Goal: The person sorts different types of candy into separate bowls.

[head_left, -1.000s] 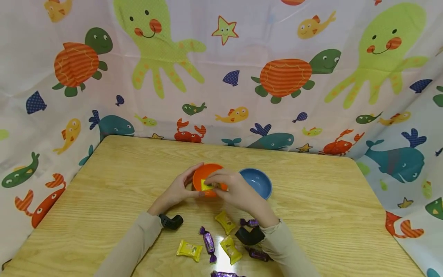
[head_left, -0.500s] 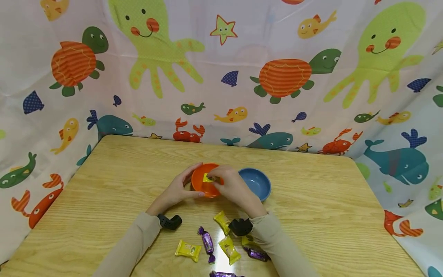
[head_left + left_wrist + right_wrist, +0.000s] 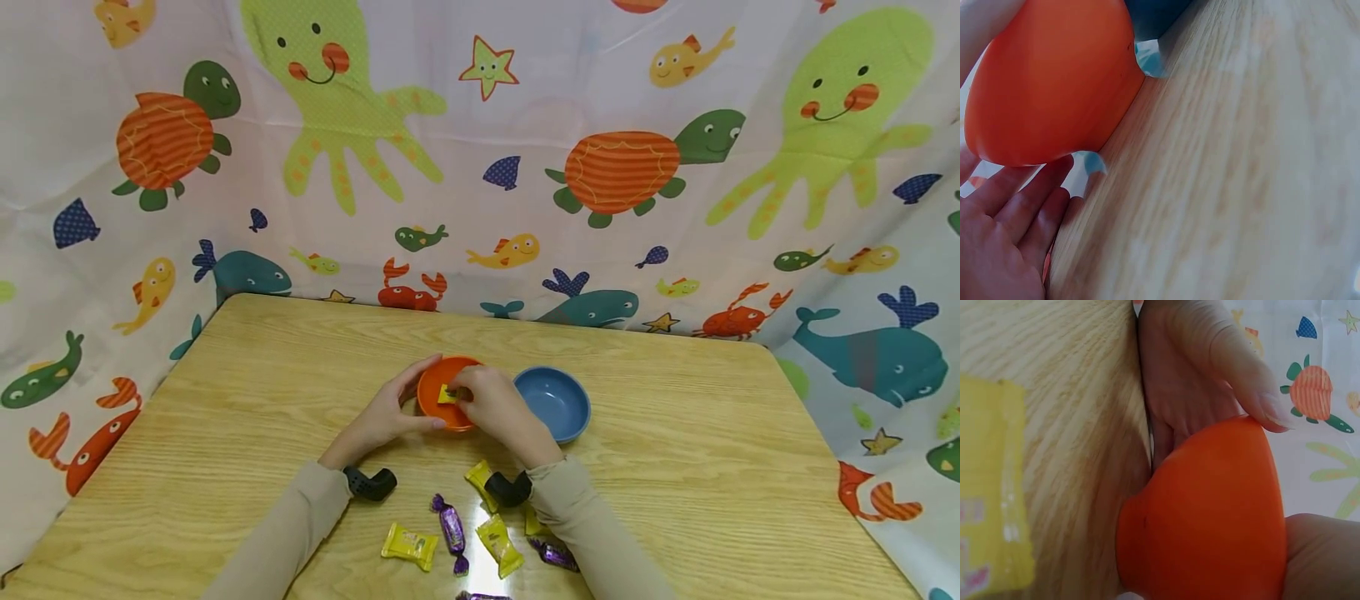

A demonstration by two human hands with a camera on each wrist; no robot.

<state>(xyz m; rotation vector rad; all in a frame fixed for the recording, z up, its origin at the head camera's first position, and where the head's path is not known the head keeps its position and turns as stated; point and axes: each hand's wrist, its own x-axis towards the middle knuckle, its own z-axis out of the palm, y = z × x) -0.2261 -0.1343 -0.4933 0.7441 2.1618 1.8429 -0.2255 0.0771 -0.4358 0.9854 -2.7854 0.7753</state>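
Observation:
An orange bowl [image 3: 429,390] stands on the wooden table, filling much of both wrist views. My left hand [image 3: 381,418] holds it from the left, thumb at the near rim and fingers along the far side. In the right wrist view the left thumb [image 3: 1266,403] lies on the bowl's edge. My right hand [image 3: 504,410] reaches over the bowl from the right. Its fingertips pinch a yellow-wrapped candy [image 3: 446,395] inside the bowl; part of the candy is hidden by the fingers.
A blue bowl [image 3: 555,403] stands just right of the orange one. Nearer me lie several yellow candies [image 3: 409,546] and several purple-wrapped candies [image 3: 452,532], some partly under the right wrist and forearm. A curtain [image 3: 450,158] printed with sea animals hangs behind the table.
My right hand and forearm have shifted left, with the yellow candy now lower in the orange bowl. A yellow candy near the right wrist has come into view. The left hand stays at the bowl.

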